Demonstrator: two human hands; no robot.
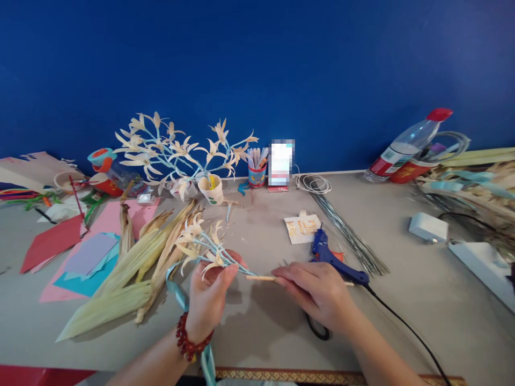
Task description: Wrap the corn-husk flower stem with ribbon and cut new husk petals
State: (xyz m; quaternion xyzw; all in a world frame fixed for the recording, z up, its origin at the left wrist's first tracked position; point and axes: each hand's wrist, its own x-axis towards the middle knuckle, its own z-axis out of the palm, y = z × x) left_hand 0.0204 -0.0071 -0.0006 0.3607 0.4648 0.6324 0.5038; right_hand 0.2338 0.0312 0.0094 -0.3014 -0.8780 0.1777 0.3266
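Left hand (208,297), right hand (319,292) over grey table (153,346), blue wall (257,64) behind

The right hand (316,292) hides the middle of the stick (260,277) and part of a black loop (321,337). The lit screen (280,165) is blurred into blocks. The power strip (477,264) runs out of view at right, the cord (402,318) at the near edge.

Left hand (210,292) holds pale flowers (195,227) — right hand (316,292), a wooden stick (259,277).

Open table (257,338) lies below the gap between left fingers (226,277) and right fingers (293,275); husks (120,268) block leftward, glue gun (322,247) beyond the right.
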